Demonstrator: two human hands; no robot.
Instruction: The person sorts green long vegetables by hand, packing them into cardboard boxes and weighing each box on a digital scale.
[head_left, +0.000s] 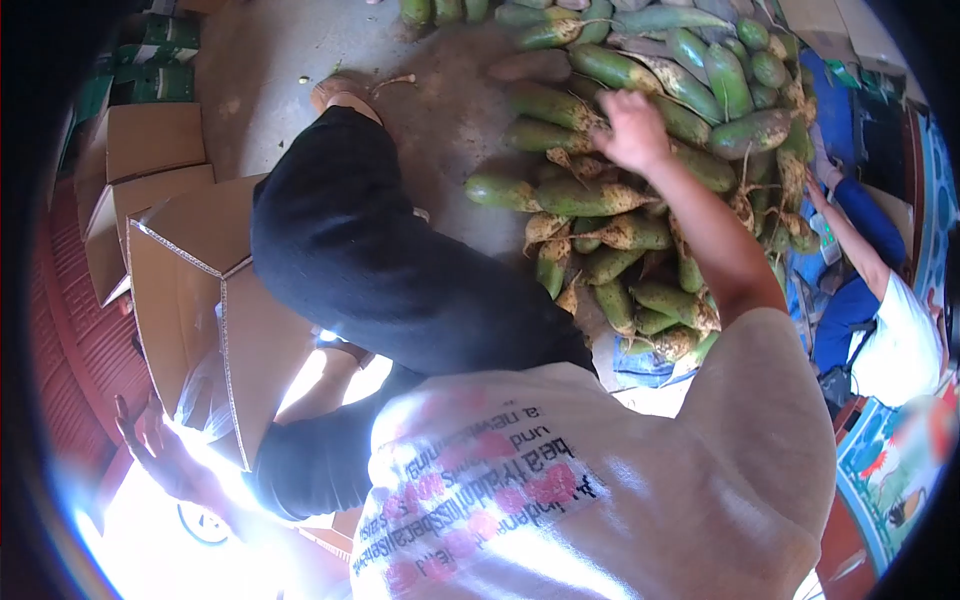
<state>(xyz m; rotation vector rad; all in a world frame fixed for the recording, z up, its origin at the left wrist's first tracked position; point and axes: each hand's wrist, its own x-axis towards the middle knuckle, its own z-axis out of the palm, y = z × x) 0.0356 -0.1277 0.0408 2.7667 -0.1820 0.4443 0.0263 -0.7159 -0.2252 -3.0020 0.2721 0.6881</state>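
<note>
My right hand point(632, 132) is over the pile of green radishes point(600, 200), near the root end of one radish point(550, 106). Its fingers look apart and slightly blurred, and I see nothing gripped in them. The radishes are long and green with pale, soil-marked root ends. On the other side, my left hand point(165, 450) is beside an open cardboard box point(175, 320), fingers spread and holding nothing. Strong light washes out its wrist. Clear plastic shows along the box's side.
More cardboard boxes point(150, 145) and green cartons point(150, 60) stand at the far left. Another person point(890, 340) sits at the right, an arm reaching toward the pile. A loose thin root point(395, 82) lies on the concrete floor point(260, 70). My bent leg point(400, 240) lies between box and radishes.
</note>
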